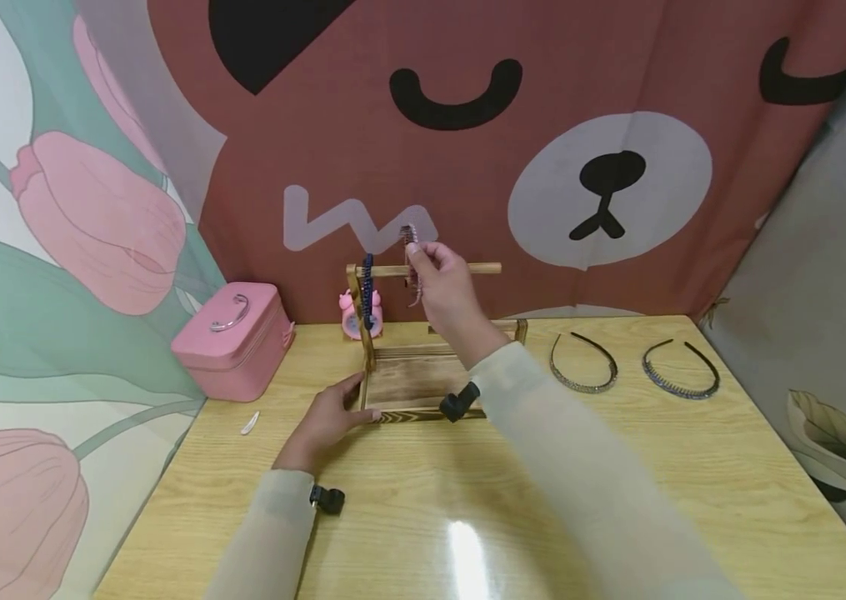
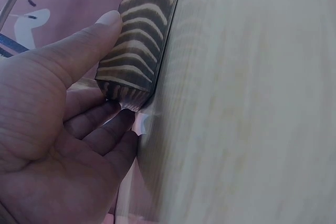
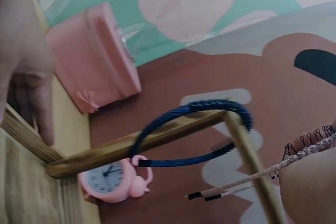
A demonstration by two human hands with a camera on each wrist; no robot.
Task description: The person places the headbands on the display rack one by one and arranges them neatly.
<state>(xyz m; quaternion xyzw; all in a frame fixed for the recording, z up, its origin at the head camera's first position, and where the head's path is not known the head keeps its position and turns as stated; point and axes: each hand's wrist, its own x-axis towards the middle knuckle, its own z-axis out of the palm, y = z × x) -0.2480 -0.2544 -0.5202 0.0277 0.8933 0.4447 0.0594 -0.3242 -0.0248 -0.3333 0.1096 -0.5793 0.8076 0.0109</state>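
Observation:
A wooden rack (image 1: 415, 382) with an upright post and a horizontal bar (image 1: 478, 268) stands on the table. My left hand (image 1: 325, 423) grips its front left corner; in the left wrist view the thumb lies on the dark-striped front board (image 2: 139, 40) and the fingers bend round its end. My right hand (image 1: 451, 287) pinches a pale pink headband (image 3: 247, 178) up at the bar, its two dark-tipped ends overlapping the bar in the right wrist view. Beside it, a dark blue headband (image 3: 178, 111) hangs over the bar, against the left post.
A pink case (image 1: 231, 342) stands at the left, with a small white hair clip (image 1: 250, 422) before it. Behind the post is a pink alarm clock (image 3: 110, 179). A gold-toned headband (image 1: 588, 387) and a bluish headband (image 1: 681, 390) lie right of the rack.

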